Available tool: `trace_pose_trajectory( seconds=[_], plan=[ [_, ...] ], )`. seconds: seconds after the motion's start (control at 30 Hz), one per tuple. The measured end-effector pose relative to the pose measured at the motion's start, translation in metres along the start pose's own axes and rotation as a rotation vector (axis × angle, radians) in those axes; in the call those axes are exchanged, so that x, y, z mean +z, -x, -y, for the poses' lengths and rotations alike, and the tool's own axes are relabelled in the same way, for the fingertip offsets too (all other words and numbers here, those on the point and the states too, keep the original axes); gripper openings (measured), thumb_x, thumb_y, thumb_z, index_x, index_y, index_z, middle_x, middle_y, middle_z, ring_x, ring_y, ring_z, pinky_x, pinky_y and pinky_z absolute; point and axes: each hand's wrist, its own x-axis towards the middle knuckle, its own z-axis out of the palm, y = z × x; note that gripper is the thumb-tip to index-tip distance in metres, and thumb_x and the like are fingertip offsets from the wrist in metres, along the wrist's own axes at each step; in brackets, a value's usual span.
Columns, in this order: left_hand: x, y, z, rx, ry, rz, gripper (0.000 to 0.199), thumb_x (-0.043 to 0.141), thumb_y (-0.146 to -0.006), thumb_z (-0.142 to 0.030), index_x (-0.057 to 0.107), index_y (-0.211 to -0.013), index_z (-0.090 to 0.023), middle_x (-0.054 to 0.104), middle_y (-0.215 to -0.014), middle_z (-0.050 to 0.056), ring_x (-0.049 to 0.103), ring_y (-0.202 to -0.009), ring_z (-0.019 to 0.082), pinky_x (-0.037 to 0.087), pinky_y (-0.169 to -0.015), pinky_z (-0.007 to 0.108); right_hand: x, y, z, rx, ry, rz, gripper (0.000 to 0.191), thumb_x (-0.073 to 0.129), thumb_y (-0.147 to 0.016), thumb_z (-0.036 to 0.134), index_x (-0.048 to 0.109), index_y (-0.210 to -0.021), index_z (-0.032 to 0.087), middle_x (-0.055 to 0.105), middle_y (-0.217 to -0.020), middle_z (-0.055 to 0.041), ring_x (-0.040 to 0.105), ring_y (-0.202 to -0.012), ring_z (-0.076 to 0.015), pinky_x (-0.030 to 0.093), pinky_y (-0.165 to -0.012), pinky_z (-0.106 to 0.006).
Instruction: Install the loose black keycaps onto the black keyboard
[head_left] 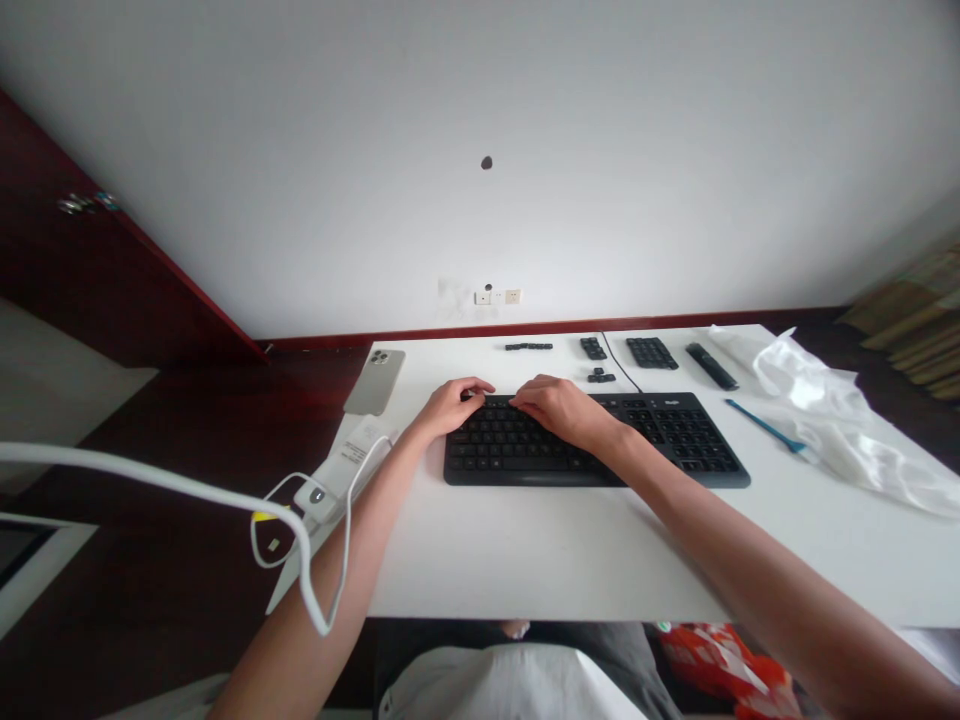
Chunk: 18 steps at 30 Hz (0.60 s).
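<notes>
A black keyboard lies flat on the white table. My left hand is at its upper left corner, fingers curved over the back edge and thumb on top. At the top row of keys, my right hand has its fingertips pressed together; whatever is between them is hidden. Behind the keyboard lie loose black keycaps in groups: a thin row, a small block, an arrow-shaped cluster and a larger block. Open sockets seem to show in the keyboard's right-hand number section.
To the left lie a phone, a white power strip and a white cable crossing near my left forearm. On the right are a dark elongated object, a blue brush and crumpled white plastic. A red bag sits below the table.
</notes>
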Motion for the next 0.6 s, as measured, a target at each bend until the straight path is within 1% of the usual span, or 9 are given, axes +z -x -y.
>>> trace_pose_trajectory(
  seconds=[0.13,0.23,0.43,0.53,0.6],
  plan=[
    [0.001,0.002,-0.006,-0.016,-0.031,-0.019,0.028,0.057,-0.092,-0.025,0.078,-0.11,-0.025,0.077,-0.106,0.001,0.07,-0.1,0.02,0.052,-0.096,0.031,-0.003,0.001,0.016,0.064,0.21,0.065,0.03,0.055,-0.095,0.005,0.079,-0.106,0.017,0.077,-0.095,-0.0105,0.068,-0.094,-0.0268,0.053,-0.08,-0.037],
    [0.003,0.004,-0.011,-0.027,-0.055,-0.049,0.027,0.057,-0.092,-0.024,0.078,-0.107,-0.026,0.078,-0.106,0.0,0.07,-0.099,0.02,0.052,-0.094,0.03,-0.004,0.0,0.023,0.091,0.275,0.081,0.031,0.056,-0.091,0.001,0.078,-0.106,0.017,0.076,-0.096,-0.0106,0.066,-0.093,-0.0265,0.051,-0.078,-0.036],
    [0.008,0.006,-0.019,-0.029,-0.109,-0.101,0.026,0.054,-0.095,-0.023,0.078,-0.103,-0.027,0.079,-0.111,-0.001,0.071,-0.101,0.02,0.052,-0.096,0.031,0.001,-0.001,0.022,0.099,0.279,0.092,0.028,0.056,-0.09,0.001,0.077,-0.099,0.018,0.074,-0.096,-0.0093,0.065,-0.092,-0.0248,0.05,-0.077,-0.035],
    [0.011,0.005,-0.019,-0.04,-0.138,-0.148,0.026,0.054,-0.095,-0.023,0.079,-0.101,-0.028,0.079,-0.11,-0.002,0.071,-0.1,0.021,0.052,-0.097,0.031,0.005,0.002,0.016,0.1,0.199,0.025,0.024,0.057,-0.091,0.006,0.077,-0.099,0.018,0.074,-0.098,-0.009,0.065,-0.095,-0.025,0.052,-0.081,-0.035],
    [0.013,0.004,-0.018,-0.062,-0.148,-0.19,0.027,0.053,-0.095,-0.023,0.079,-0.1,-0.028,0.079,-0.106,-0.001,0.071,-0.095,0.021,0.052,-0.094,0.032,0.006,0.002,0.009,0.092,0.1,-0.036,0.023,0.058,-0.091,0.008,0.077,-0.097,0.019,0.075,-0.098,-0.008,0.066,-0.096,-0.0246,0.053,-0.085,-0.035]
  ],
)
